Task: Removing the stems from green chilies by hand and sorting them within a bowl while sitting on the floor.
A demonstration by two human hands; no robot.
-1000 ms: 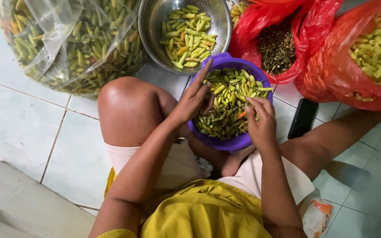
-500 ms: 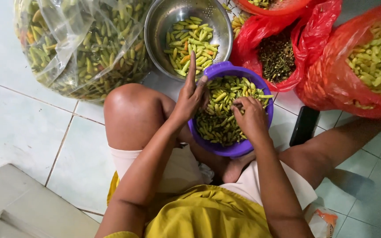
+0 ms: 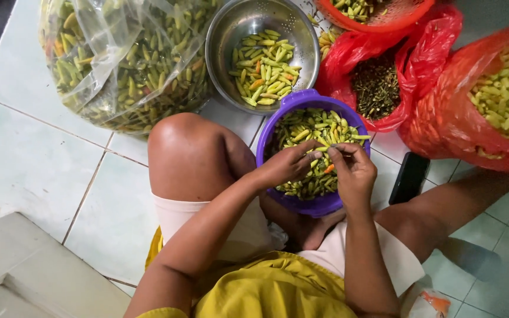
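The chili (image 3: 320,156) is a small green pepper, pinched between both hands over the purple bowl (image 3: 301,203), a bit right of the middle of the frame. It looks very light, and I think it is firm but bendy, with smooth, slick skin. It may snap or bruise if squeezed hard. A good place to hold it seems to be the thick middle, with the other fingers at the stem end, since the thin tip would slip.

The left hand (image 3: 287,166) has its fingers closed on 1 end of the chili. The right hand (image 3: 354,171) has its fingers closed on the other end, near a bit of orange. I cannot tell which end has the stem.

The chili is short and pointed, pale green to yellow-green, like the many others heaped in the purple bowl. That bowl sits on the floor (image 3: 36,165) between the person's knees.

Above it in the frame is a steel bowl (image 3: 222,35) with more green and yellow chilies. In the upper left lies a big clear bag (image 3: 119,65) stuffed with them. In the upper right are red bags (image 3: 437,118), 1 with dark bits and 1 with pale chilies. A black phone (image 3: 409,178) lies on the floor just right of the purple bowl.
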